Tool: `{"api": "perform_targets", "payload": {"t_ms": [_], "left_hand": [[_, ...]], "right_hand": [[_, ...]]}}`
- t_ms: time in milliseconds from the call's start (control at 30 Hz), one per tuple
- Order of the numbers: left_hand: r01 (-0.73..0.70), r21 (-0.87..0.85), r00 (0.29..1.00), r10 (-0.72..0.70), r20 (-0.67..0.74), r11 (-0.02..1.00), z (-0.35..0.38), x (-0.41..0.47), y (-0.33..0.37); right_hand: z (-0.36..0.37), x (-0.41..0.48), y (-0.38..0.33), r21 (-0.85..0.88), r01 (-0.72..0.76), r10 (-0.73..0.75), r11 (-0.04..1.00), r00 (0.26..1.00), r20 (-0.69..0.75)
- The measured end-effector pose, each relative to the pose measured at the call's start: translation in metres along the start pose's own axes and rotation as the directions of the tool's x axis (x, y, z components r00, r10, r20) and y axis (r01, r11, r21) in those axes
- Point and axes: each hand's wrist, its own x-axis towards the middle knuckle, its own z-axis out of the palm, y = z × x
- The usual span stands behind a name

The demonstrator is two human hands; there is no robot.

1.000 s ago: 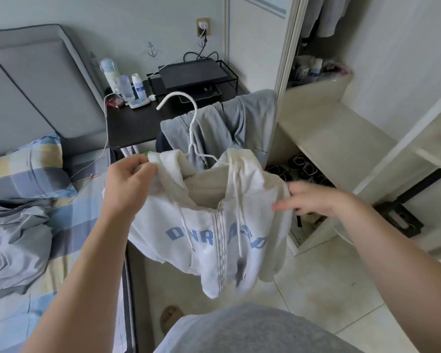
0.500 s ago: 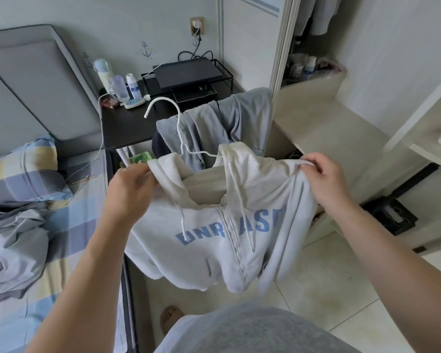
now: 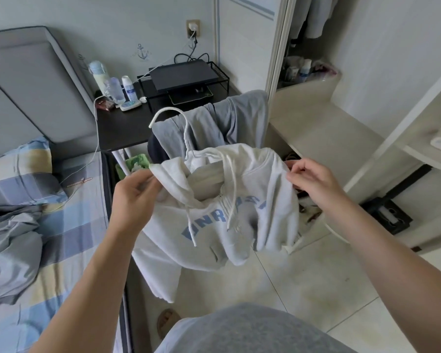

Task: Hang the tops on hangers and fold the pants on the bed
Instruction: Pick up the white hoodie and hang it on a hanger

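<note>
A white zip hoodie (image 3: 214,220) with blue letters hangs in front of me on a white hanger (image 3: 186,138), whose hook sticks up above the collar. My left hand (image 3: 135,192) grips the hoodie's left shoulder. My right hand (image 3: 313,182) pinches the fabric at the right shoulder. Grey clothes (image 3: 214,123) are draped over a chair back behind the hoodie. A grey garment (image 3: 8,245) lies crumpled on the bed (image 3: 69,230) at the left.
A black bedside table (image 3: 122,128) carries bottles, a cable and a black rack with a laptop. An open wardrobe (image 3: 329,128) with pale shelves stands on the right, clothes hanging at its top. Tiled floor (image 3: 303,284) lies below, with a slipper (image 3: 167,319) near my feet.
The hoodie's right shoulder has settled lower and folded forward, hiding part of the lettering. My right hand has eased back to a fingertip pinch. The left hand keeps its grip.
</note>
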Motion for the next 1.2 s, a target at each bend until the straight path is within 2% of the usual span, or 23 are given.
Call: {"api": "perform_targets", "payload": {"t_ms": [100,233,367,433,500,567,633,667,733,800,900,967,1033,1100,1200], "left_hand": [[-0.021,0.003,1.0,0.021,0.018,1.0,-0.001,0.003,0.008],[-0.097,0.056,0.994,0.094,0.053,0.994,0.001,0.003,0.023],[-0.138,0.165,0.99,0.132,0.047,0.977,0.002,0.006,0.031],[-0.147,0.222,0.989,0.141,0.043,0.964,0.002,0.008,0.032],[-0.174,0.352,0.985,0.164,0.059,0.919,0.004,0.009,0.031],[-0.202,0.514,0.979,0.183,0.088,0.834,0.008,0.01,0.029],[-0.197,0.605,0.98,0.167,0.105,0.772,0.011,0.01,0.027],[-0.188,0.606,0.982,0.161,0.1,0.773,0.012,0.01,0.025],[-0.104,0.451,0.994,0.106,0.019,0.887,0.01,0.012,0.023],[-0.037,0.192,0.998,0.045,-0.037,0.981,0.008,0.012,0.026],[-0.065,0.063,0.998,0.066,-0.016,0.996,0.008,0.01,0.035],[-0.082,0.019,0.997,0.082,-0.009,0.996,0.01,0.009,0.04],[-0.1,0.029,0.995,0.1,-0.009,0.995,0.01,0.011,0.043],[-0.125,0.073,0.992,0.124,0.021,0.989,0.012,0.013,0.046],[-0.164,0.137,0.985,0.154,0.081,0.977,0.016,0.016,0.052]], "right_hand": [[0.008,0.004,-0.002,-0.054,-0.041,0.037,0.998,0.997,-0.067],[0.018,0.007,-0.01,-0.177,-0.094,0.097,0.98,0.995,0.011],[0.026,0.015,-0.018,-0.104,-0.151,0.156,0.983,0.987,0.047],[0.03,0.016,-0.023,-0.054,-0.144,0.145,0.988,0.989,0.006],[0.035,0.017,-0.03,-0.044,-0.098,0.094,0.994,0.992,-0.083],[0.042,0.017,-0.038,-0.084,0.034,-0.046,0.996,0.989,-0.14],[0.048,0.014,-0.05,-0.061,0.202,-0.209,0.977,0.968,-0.136],[0.05,0.013,-0.056,-0.032,0.274,-0.276,0.961,0.954,-0.119],[0.049,0.013,-0.061,0.006,0.348,-0.346,0.937,0.934,-0.093],[0.041,0.016,-0.06,0.039,0.328,-0.326,0.944,0.944,-0.054],[0.027,0.019,-0.052,0.039,0.238,-0.238,0.97,0.971,-0.006],[0.015,0.019,-0.046,-0.002,0.209,-0.209,0.978,0.977,0.03],[0.006,0.019,-0.044,-0.053,0.144,-0.135,0.988,0.98,0.143],[0.003,0.017,-0.041,-0.19,0.158,-0.114,0.969,0.968,0.225],[0.008,0.014,-0.041,-0.292,0.216,-0.159,0.932,0.965,0.208]]}}
